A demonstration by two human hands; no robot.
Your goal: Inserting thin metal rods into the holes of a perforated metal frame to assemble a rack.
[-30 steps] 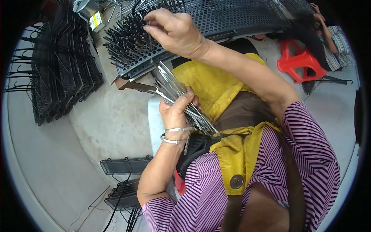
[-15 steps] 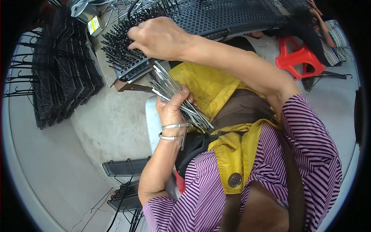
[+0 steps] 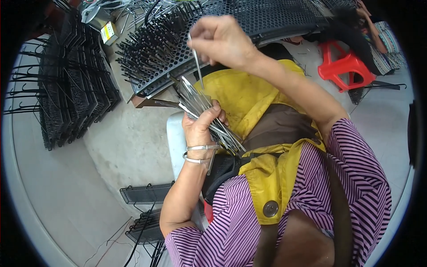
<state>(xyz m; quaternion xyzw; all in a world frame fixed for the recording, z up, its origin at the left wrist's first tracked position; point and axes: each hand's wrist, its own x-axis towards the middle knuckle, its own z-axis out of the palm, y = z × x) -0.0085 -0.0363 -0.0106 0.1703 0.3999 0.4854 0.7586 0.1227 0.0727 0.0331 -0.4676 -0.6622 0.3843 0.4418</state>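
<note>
- I saw rods (image 3: 153, 49) set in the left end of the rack (image 3: 262, 18).
- A box (image 3: 109, 32) sat left of those rods.
- The stool (image 3: 344, 70) stood right of the apron (image 3: 229, 89).

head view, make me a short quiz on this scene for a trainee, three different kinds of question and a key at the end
1. True or false: in the picture, the red stool is to the right of the yellow apron.
2. Multiple choice: what does the left hand hold? A) the red stool B) a bundle of metal rods C) the yellow apron
3. Short answer: which of the two hands pinches a single metal rod?

Key
1. True
2. B
3. The right hand
</note>
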